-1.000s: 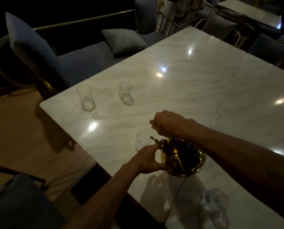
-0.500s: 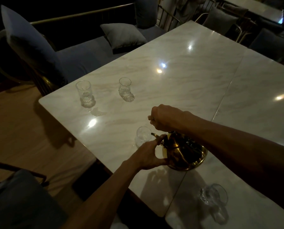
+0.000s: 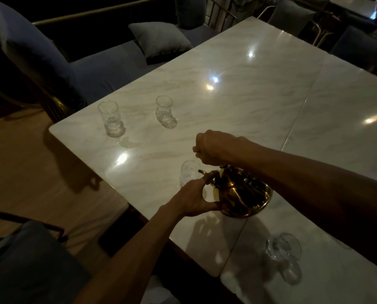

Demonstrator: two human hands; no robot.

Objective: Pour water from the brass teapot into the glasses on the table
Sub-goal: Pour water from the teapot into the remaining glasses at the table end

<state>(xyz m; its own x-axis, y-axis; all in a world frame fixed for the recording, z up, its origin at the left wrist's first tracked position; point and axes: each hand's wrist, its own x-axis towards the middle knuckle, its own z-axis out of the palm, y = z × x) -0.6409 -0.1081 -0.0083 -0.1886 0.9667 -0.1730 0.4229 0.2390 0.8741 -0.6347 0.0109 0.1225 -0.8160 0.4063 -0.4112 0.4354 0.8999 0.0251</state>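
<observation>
A brass teapot (image 3: 241,194) hangs tilted above the marble table (image 3: 238,102), its spout over the rim of a small glass (image 3: 188,174). My right hand (image 3: 213,148) grips the handle from above in a fist. My left hand (image 3: 194,199) holds the pot's side and spout base, thumb and fingers curled around it. Two more glasses stand upright at the far left: one (image 3: 110,118) near the table corner, another (image 3: 164,111) to its right. A further glass (image 3: 283,246) stands near the front edge, right of the seam. No stream of water can be made out.
A grey bench with cushions (image 3: 159,38) runs along the table's far-left side. A chair (image 3: 23,255) stands at bottom left on the wooden floor. A seam (image 3: 299,113) splits the tabletop into two slabs. More chairs stand at the far right.
The teapot and both hands have stayed over the near glass, with the pot tipped slightly more toward it. The camera has shifted a little, so the scene sits lower in view.
</observation>
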